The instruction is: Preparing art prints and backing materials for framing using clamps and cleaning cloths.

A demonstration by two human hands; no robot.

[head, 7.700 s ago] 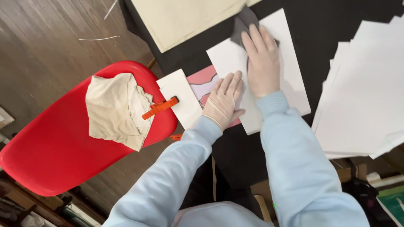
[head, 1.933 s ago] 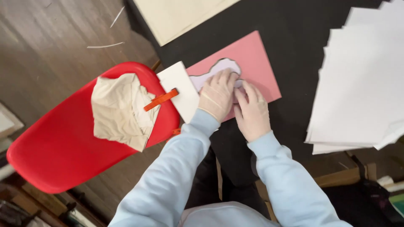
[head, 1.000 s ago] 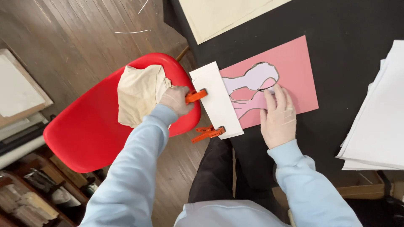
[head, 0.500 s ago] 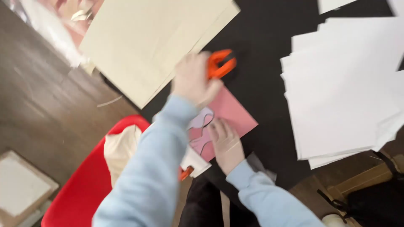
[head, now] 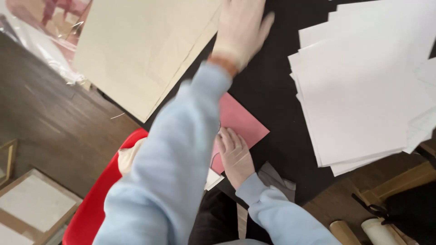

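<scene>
Pink sheet: flat on the black table, near its front edge. Right hand: palm down on it, fingers together and flat. Left hand: stretched far across the table, fingers loosely spread, beside the cream board. White paper stack: well apart. Red chair: below.

Pretty even, soft daylight, no hard shadows we can see. Our left hand and sleeve are smeared w/ motion blur, edges gone mushy. White paper stack is nearly blown out, sheet edges barely readable. Plastic wrap top left catches some glare. Floor looks dimmer, softish.
</scene>
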